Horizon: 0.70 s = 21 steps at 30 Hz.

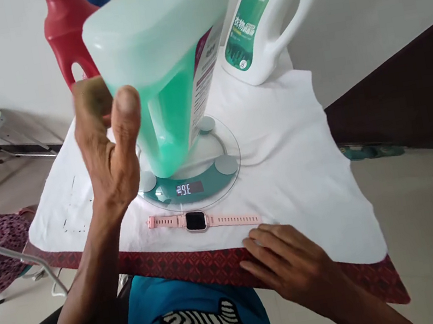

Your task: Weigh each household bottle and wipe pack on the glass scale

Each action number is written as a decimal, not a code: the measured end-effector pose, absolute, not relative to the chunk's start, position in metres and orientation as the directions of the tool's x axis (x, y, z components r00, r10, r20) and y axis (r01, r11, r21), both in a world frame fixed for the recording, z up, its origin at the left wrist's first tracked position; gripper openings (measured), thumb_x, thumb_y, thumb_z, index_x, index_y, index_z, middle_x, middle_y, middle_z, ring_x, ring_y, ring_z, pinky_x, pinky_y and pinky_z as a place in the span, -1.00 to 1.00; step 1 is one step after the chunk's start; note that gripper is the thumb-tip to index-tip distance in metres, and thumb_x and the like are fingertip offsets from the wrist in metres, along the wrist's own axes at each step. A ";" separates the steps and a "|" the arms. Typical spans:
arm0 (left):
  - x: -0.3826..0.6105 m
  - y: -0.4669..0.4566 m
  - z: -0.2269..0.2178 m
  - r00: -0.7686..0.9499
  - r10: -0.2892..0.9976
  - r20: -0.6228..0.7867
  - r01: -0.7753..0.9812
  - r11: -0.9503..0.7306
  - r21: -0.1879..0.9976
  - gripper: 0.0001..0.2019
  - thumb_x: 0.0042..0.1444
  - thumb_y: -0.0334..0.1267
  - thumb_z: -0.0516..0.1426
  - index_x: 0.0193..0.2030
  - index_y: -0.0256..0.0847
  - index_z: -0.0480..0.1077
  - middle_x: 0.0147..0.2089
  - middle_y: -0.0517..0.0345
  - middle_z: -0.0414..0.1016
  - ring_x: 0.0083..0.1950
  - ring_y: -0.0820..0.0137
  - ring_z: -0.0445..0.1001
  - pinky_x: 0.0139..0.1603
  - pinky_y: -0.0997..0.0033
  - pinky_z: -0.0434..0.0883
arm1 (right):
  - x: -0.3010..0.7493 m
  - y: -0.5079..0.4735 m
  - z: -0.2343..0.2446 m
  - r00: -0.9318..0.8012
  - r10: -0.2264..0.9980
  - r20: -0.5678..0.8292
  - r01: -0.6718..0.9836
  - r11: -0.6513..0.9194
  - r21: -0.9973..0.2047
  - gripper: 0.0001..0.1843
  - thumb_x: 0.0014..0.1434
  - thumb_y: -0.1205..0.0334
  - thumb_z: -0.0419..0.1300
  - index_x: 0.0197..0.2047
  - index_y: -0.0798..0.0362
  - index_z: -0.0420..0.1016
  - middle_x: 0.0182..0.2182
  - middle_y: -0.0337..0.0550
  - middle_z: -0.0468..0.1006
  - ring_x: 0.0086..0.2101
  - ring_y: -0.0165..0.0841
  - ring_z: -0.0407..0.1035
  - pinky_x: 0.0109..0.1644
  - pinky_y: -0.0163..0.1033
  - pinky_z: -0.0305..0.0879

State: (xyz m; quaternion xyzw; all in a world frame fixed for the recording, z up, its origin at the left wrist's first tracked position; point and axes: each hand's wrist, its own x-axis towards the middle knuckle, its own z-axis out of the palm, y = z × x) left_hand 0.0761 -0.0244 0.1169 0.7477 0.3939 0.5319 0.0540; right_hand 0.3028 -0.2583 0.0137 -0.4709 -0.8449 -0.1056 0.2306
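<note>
Green jug (171, 92) supported on glass scale (188, 190), toward near edge of bench (201, 267); left hand (109, 141) held beside jug, fingers spread, released; right hand (293, 262) rested at that edge, fingers released, beside strap end of watch (196, 222).

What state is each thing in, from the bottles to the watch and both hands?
Green bottle: partly filled, on scale
Scale: display lit
Watch: screen dark, strap unfastened
White bottle: upright, fill hidden
Red bottle: opaque, fill hidden
Cloth: spread out, creased
Left hand: open, beside green bottle
Right hand: open, at table edge

Likely home rm, cloth-covered tbl (175, 263), bathrm scale (214, 183), white laundry btl (277, 44)
</note>
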 end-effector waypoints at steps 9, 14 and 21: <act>0.074 -0.099 0.061 0.686 0.368 0.628 0.485 -0.874 -0.018 -0.84 0.33 -0.23 0.33 -0.20 -0.13 0.43 -0.36 0.24 0.52 -0.29 0.31 0.40 -0.27 0.22 0.30 | 0.274 -0.240 0.019 -0.679 0.615 0.401 0.698 0.711 0.090 -0.73 0.39 0.51 0.13 0.04 0.35 0.64 -0.11 0.08 0.68 -0.08 -0.14 0.51 -0.07 -0.07 0.41; 0.087 -0.097 0.048 0.812 0.364 0.457 0.440 -0.895 -0.068 -0.81 0.32 -0.40 0.25 -0.34 -0.18 0.42 -0.36 0.15 0.50 -0.25 0.25 0.37 -0.25 0.20 0.23 | 0.257 -0.232 0.017 -0.655 0.625 0.423 0.712 0.698 0.071 -0.75 0.34 0.56 0.10 -0.20 0.24 0.62 -0.27 0.03 0.62 -0.28 -0.23 0.43 -0.23 -0.10 0.32; 0.092 -0.095 0.045 0.870 0.291 0.398 0.363 -0.924 -0.119 -0.76 0.30 -0.50 0.19 -0.38 -0.18 0.37 -0.35 0.12 0.49 -0.26 0.23 0.36 -0.25 0.20 0.19 | 0.239 -0.225 0.014 -0.538 0.692 0.481 0.789 0.615 -0.002 -0.69 0.31 0.62 0.05 -0.30 0.17 0.54 -0.41 -0.08 0.48 -0.39 -0.28 0.31 -0.33 -0.13 0.22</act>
